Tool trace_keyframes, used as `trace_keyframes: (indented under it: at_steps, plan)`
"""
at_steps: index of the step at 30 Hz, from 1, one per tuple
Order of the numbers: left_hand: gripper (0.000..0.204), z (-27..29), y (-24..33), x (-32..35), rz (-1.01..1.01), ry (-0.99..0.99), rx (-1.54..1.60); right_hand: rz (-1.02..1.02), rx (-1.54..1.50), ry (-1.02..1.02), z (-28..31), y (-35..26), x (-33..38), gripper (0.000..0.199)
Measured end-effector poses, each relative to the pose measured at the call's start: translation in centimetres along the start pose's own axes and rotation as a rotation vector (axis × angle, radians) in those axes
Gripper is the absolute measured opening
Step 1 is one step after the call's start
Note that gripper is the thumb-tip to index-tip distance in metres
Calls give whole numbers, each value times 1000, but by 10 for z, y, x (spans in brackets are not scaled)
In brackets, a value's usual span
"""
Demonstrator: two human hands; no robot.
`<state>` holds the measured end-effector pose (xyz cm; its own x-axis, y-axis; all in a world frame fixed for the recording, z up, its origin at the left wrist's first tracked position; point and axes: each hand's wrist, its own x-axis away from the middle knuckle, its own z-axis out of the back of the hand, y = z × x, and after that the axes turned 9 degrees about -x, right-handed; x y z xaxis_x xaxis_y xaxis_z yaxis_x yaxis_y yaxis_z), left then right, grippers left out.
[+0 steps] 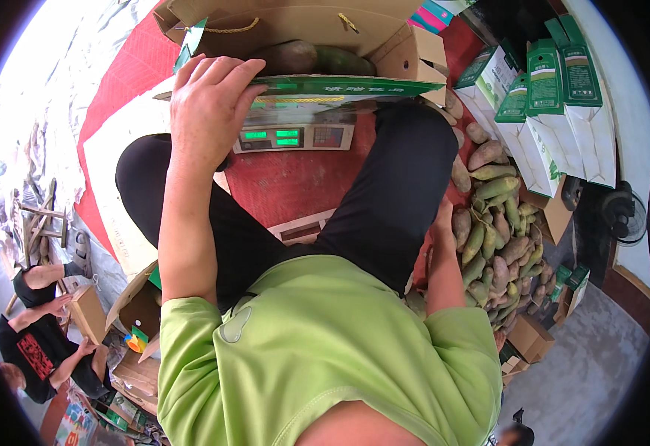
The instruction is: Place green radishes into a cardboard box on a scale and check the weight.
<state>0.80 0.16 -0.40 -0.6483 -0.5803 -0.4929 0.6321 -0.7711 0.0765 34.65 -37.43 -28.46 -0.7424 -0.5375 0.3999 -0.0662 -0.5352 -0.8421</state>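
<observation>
An open cardboard box (407, 53) with a green printed front and yellow rope handles stands in front of me. Inside lie a few large long vegetables (340, 61), green and brownish, like radishes. My left hand (217, 93) has its fingers bent over the left part of the box's front edge. A digital scale (332, 137) with a lit green display shows just below the box. Beyond my right thigh, my right hand (442, 219) reaches down beside a pile of similar vegetables (500, 253); its fingers are mostly hidden there.
Several green-and-white cartons (555, 89) stand at the right, near a black fan (624, 212). Red sheeting (295, 189) covers the floor between my legs. An opened box (143, 305) is at my left, and another person (50, 346) holds a carton farther left.
</observation>
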Motion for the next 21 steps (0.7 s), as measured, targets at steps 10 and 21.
trace_keyframes:
  at_steps: [10, 21]
  plan:
    - [25, 5, -8, 6, 13, 10, 13, 43, -273, -233, -30, -90, -16, 29]
    - [16, 3, -9, 8, 13, -48, -27, 255, -298, -202, -37, -217, -55, 27]
